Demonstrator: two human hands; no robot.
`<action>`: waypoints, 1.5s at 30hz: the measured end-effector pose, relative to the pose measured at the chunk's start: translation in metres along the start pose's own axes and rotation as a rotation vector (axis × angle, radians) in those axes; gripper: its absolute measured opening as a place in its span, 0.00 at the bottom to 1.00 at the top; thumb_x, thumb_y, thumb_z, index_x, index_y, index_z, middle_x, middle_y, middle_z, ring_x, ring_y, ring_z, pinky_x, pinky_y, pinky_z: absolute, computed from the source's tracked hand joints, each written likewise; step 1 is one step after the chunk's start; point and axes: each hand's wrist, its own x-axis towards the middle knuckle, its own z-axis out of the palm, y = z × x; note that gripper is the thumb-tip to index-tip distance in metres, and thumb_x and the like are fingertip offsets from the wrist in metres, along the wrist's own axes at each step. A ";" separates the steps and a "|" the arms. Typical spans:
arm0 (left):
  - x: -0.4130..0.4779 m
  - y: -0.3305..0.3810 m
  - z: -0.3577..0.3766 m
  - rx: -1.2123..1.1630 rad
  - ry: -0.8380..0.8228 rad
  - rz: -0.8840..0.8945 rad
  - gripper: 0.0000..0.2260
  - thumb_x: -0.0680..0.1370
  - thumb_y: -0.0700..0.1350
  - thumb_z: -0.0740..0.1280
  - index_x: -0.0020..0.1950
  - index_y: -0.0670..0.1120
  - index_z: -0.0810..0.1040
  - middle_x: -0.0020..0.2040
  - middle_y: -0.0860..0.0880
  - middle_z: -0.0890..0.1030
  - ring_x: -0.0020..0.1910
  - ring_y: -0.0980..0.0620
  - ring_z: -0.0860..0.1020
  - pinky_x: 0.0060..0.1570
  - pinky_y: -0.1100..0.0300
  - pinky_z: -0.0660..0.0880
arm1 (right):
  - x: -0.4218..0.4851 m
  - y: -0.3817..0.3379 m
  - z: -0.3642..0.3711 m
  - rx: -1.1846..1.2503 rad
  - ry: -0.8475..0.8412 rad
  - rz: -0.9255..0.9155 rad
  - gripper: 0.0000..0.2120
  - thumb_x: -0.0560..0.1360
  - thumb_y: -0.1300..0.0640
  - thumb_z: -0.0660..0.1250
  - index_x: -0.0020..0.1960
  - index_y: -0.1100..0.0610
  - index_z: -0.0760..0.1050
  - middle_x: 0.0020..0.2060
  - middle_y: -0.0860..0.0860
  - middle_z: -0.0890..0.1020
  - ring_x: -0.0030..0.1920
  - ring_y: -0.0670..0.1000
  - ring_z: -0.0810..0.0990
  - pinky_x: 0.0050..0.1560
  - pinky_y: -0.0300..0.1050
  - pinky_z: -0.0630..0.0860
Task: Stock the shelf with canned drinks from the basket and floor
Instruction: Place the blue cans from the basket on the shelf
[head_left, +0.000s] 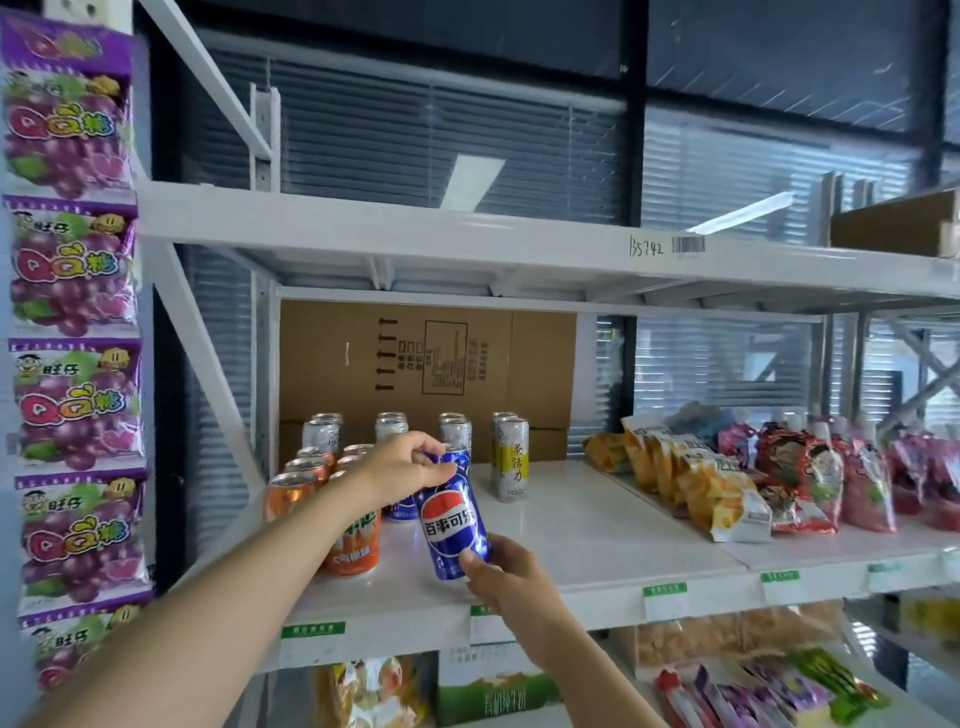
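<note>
Left hand (410, 465) and right hand (501, 574) are clamped on the blue Pepsi can (453, 519), top and base, presumably to steady it. It is held tilted over the shelf (597, 525), three o'clock of the orange soda cans (356, 553).

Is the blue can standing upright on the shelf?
No, tilted: the blue can leans top-left, held between the left hand at its top and the right hand at its base.
</note>
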 end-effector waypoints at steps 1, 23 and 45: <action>0.003 -0.001 0.001 0.010 0.004 -0.010 0.18 0.76 0.50 0.71 0.63 0.47 0.75 0.53 0.51 0.79 0.54 0.51 0.78 0.56 0.52 0.78 | 0.008 0.000 -0.001 -0.039 -0.007 0.010 0.17 0.75 0.53 0.72 0.61 0.55 0.76 0.53 0.52 0.84 0.48 0.49 0.82 0.42 0.36 0.77; 0.019 -0.005 -0.007 0.460 -0.012 0.013 0.11 0.74 0.52 0.73 0.52 0.48 0.85 0.49 0.53 0.85 0.45 0.57 0.80 0.45 0.59 0.77 | 0.077 0.001 0.020 -0.423 -0.005 -0.114 0.27 0.67 0.56 0.79 0.62 0.53 0.72 0.52 0.46 0.80 0.51 0.47 0.79 0.51 0.39 0.76; 0.096 -0.031 -0.006 0.688 -0.003 -0.019 0.11 0.74 0.46 0.73 0.51 0.41 0.84 0.47 0.44 0.84 0.46 0.46 0.82 0.51 0.50 0.79 | 0.140 0.027 0.055 -0.383 0.223 -0.083 0.25 0.69 0.54 0.76 0.64 0.54 0.71 0.55 0.49 0.82 0.54 0.51 0.80 0.52 0.43 0.74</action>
